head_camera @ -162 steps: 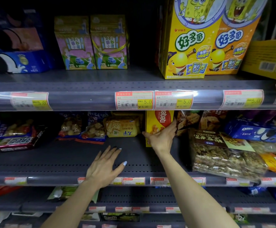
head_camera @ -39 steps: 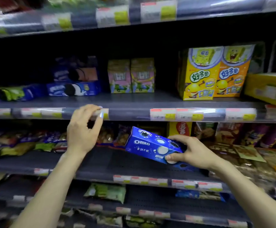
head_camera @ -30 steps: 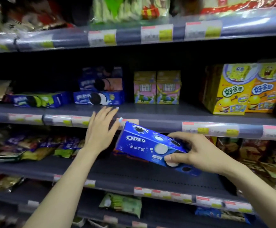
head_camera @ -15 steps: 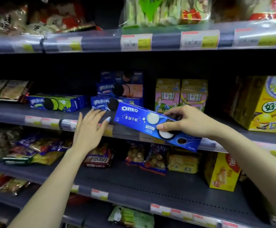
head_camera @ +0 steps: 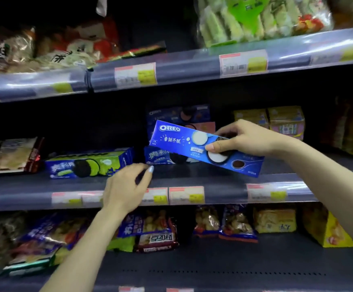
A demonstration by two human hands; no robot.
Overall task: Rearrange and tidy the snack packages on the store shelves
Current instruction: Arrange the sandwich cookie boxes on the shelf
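R hand (head_camera: pixel 249 140): pinches blue Oreo box (head_camera: pixel 194 144) near its right half, thumb on front face, other fingers (head_camera: pixel 226 131) curled over top edge. Grip off-centre, so left end rides higher; box tilted, in the air.
Box position: above front of middle shelf (head_camera: pixel 224 180), not touching it; in front of the Oreo stack (head_camera: pixel 177 116) at shelf rear.
L hand (head_camera: pixel 127 186): holds nothing; fingers loosely bent, fingertips near a low blue Oreo pack (head_camera: pixel 158 157) lying flat. Contact w/ pack: cannot tell, motion blur.
Why so: prob. L hand readies to steady or nudge the flat pack, making room for the box among same-brand goods.
Neighbours: green-and-blue Oreo box (head_camera: pixel 89 164) lies flat to the left, well apart from held box; pink-yellow cartons (head_camera: pixel 276 121) to the right, behind R hand.
Step (est.): box carried in, not yet set down.
Risk: one-end pinch, so box may swing when lowered.
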